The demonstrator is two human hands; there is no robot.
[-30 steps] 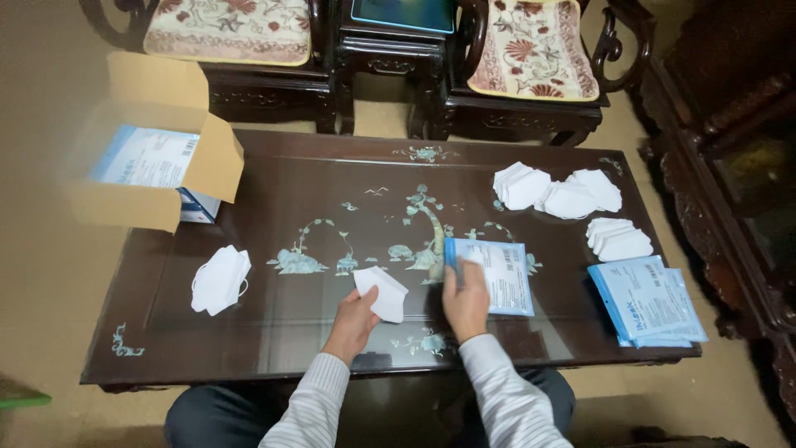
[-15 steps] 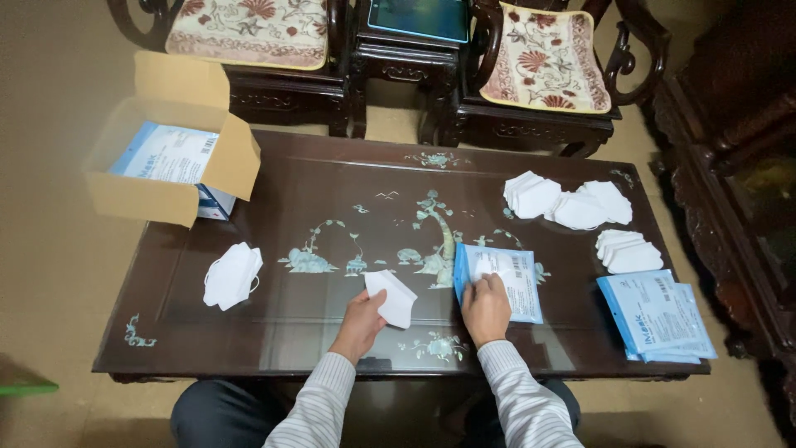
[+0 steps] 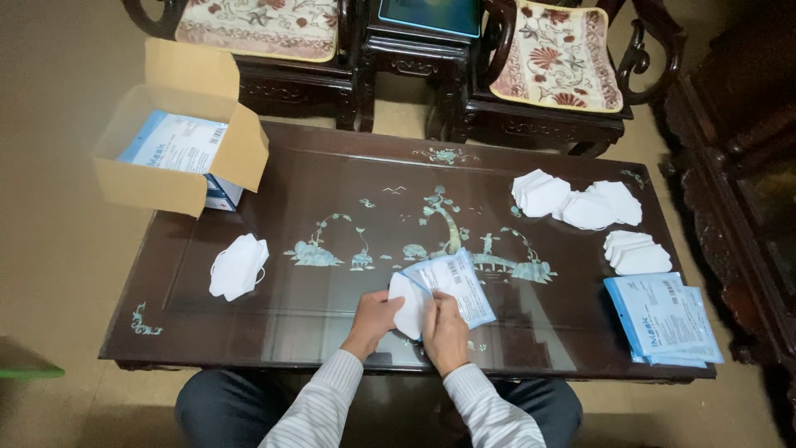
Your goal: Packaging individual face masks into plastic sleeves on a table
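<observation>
Both hands at the near edge of the counter (image 3: 274,178), working together. My left hand (image 3: 375,315) pinches a folded white mask (image 3: 408,305); my right hand (image 3: 444,332) grips the blue-and-white pouch (image 3: 454,286) by its near end. The mask lies partly inside or against the pouch mouth; I cannot tell how far in it sits.

Progress, judged from how things lie: well short of the end. A flat stack of pouches (image 3: 663,319) lies at the right end of the counter, whether filled or empty I cannot tell, and loose masks are out in several places.

Counts:
- Loose mask heaps: three at right, namely the far heap (image 3: 541,192), the heap beside it (image 3: 601,206), and a nearer stack (image 3: 637,253). Masks per heap too overlapped to count.
- One small bunch of masks (image 3: 238,265) at left, well apart from the others.
- One open cardboard box (image 3: 178,149) at the far left corner, holding a blue-and-white packet.
- Pouches: one in hand, several in the stack.
- Two cushioned chairs beyond the counter.
</observation>
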